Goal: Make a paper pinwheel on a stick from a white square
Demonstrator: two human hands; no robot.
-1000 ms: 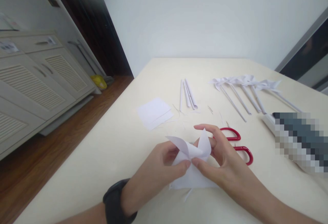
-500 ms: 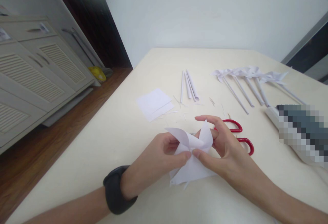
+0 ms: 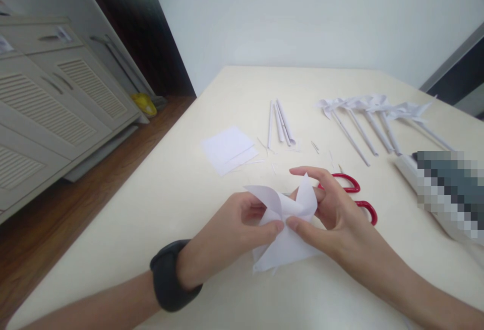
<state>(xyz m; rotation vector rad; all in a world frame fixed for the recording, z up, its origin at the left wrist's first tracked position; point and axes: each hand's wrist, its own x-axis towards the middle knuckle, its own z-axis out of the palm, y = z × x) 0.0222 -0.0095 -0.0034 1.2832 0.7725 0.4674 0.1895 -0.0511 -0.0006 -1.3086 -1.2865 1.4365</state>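
Observation:
A white paper pinwheel head is between my two hands, low over the front of the table. Two of its corners curl up and inward to the middle. My left hand, with a black band on the wrist, pinches its left side, thumb at the centre. From the right, my right hand grips the paper with its thumb near the centre too; its index finger is raised off the sheet. The fingers behind the paper are partly hidden. Red-handled scissors lie just beyond my right hand, their blades mostly covered.
Square paper sheets and rolled paper sticks lie farther back, with thin scraps around them. Several finished paper pinwheels on sticks rest at the back right. A partly pixelated object is at the right. A louvred cabinet stands left.
Both hands keep the same hold on the pinwheel head, thumbs still at its centre. The view has shifted slightly; the things on the table otherwise stay put.

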